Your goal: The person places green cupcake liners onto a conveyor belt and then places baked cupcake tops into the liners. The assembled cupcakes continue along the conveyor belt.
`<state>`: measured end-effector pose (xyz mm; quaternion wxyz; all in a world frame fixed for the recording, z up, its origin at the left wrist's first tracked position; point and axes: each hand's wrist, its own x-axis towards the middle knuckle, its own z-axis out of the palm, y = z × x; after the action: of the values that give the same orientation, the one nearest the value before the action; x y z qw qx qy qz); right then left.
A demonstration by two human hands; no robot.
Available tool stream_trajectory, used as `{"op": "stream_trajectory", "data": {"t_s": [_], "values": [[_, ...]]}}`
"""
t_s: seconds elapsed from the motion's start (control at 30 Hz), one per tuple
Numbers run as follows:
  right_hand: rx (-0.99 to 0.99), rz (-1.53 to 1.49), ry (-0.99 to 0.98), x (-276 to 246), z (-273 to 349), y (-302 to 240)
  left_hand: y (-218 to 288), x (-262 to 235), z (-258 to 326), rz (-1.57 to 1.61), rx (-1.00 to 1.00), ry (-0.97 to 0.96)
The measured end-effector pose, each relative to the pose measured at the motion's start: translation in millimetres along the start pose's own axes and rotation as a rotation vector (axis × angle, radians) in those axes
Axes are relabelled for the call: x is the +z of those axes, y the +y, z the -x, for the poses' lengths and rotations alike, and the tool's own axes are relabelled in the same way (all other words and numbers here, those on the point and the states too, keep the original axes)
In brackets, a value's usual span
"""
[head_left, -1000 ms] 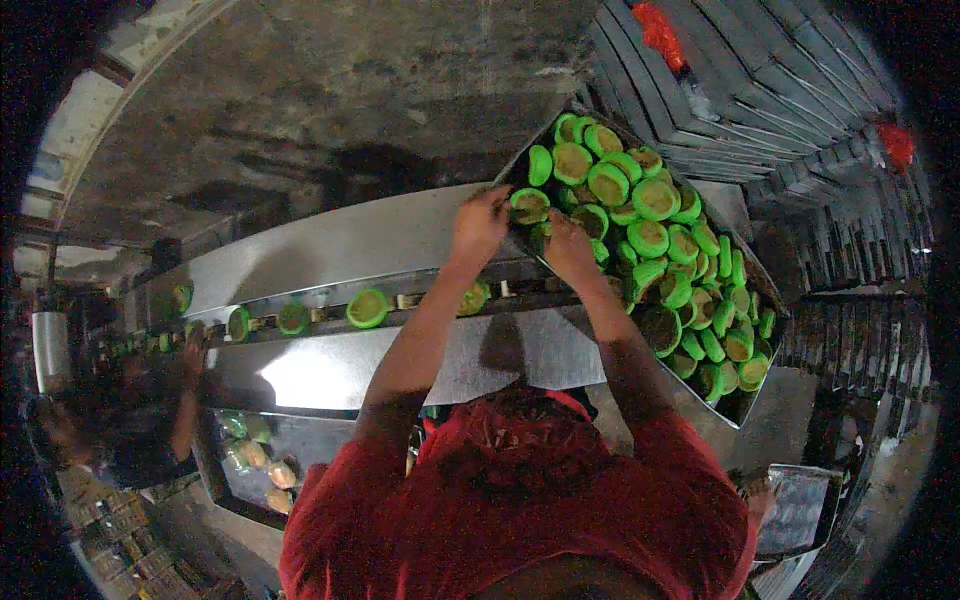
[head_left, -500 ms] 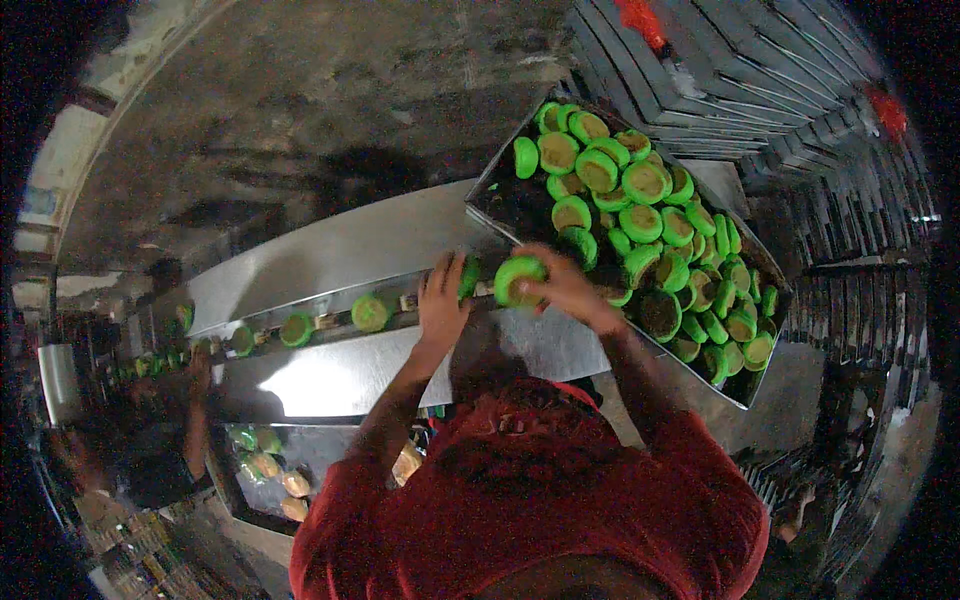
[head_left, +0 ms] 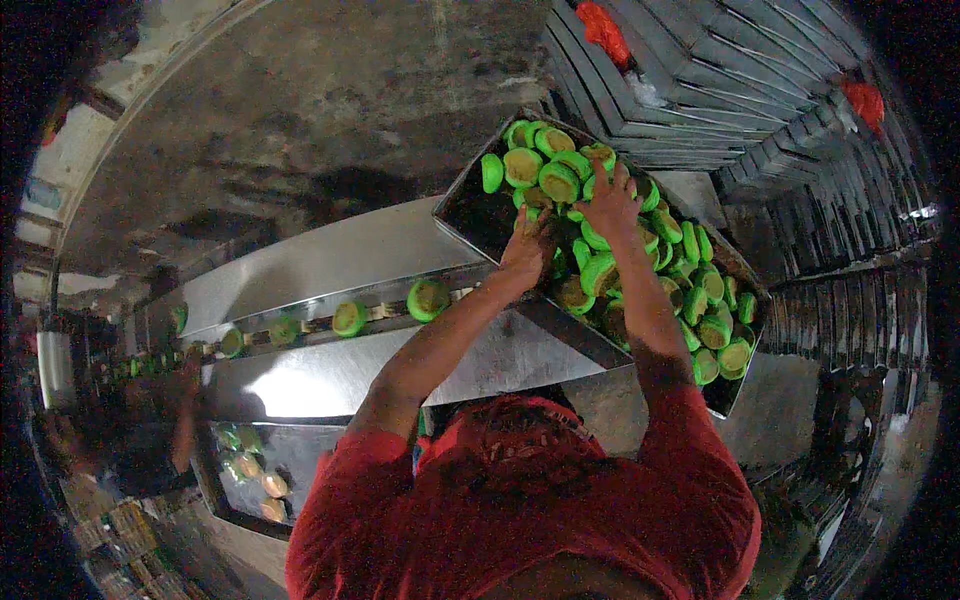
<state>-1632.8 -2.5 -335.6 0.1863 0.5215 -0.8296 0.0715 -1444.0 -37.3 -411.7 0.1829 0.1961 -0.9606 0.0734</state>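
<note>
A dark metal tray (head_left: 462,222) set at an angle holds many round green buns (head_left: 559,182) with brown flat faces. Both my arms reach over its near side. At the tray's left part, my left hand (head_left: 526,252) has its fingers closed at a green bun (head_left: 535,197), partly hidden by the hand. Farther right, my right hand (head_left: 612,207) rests over the pile with fingers spread, touching buns. On the narrow conveyor (head_left: 378,312) to the left, a green bun (head_left: 428,299) lies nearest to me, with several more in a row beyond it.
Metal side plates (head_left: 480,355) flank the conveyor. Below it on the left stands a tray (head_left: 235,497) with wrapped and bare buns. Another person's arm (head_left: 185,420) is at the far left. Stacked dark trays (head_left: 690,100) with red plastic pieces (head_left: 604,35) fill the upper right.
Both hands have moved from the conveyor up and right into the tray. The bun from my right hand now lies on the conveyor, and the row has shifted left.
</note>
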Motion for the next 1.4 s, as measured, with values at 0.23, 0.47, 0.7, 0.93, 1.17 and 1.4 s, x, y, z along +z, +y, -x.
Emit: {"op": "stream_trajectory", "data": {"t_s": [0.23, 0.47, 0.7, 0.93, 1.17, 1.4], "values": [[-0.001, -0.157, -0.417, 2, 27, 16, 8, -71, 90, 0.720, -0.738, -0.064], [0.141, -0.429, -0.327, -7, 40, -7, 16, -52, 186, 0.259, -0.794, -0.134], [-0.144, -1.171, -0.643, -29, 78, -104, -8, -83, 108, 0.873, -0.649, 0.486], [-0.072, -0.213, -0.102, 26, -52, -36, -54, -82, 150, 0.633, -0.798, -0.103], [-0.108, -0.287, -0.310, 38, -27, -49, -58, -89, 172, 0.302, -0.752, -0.265], [0.181, -1.477, -0.280, 37, 75, -70, -27, -40, 154, 0.190, -0.576, -0.134]]}}
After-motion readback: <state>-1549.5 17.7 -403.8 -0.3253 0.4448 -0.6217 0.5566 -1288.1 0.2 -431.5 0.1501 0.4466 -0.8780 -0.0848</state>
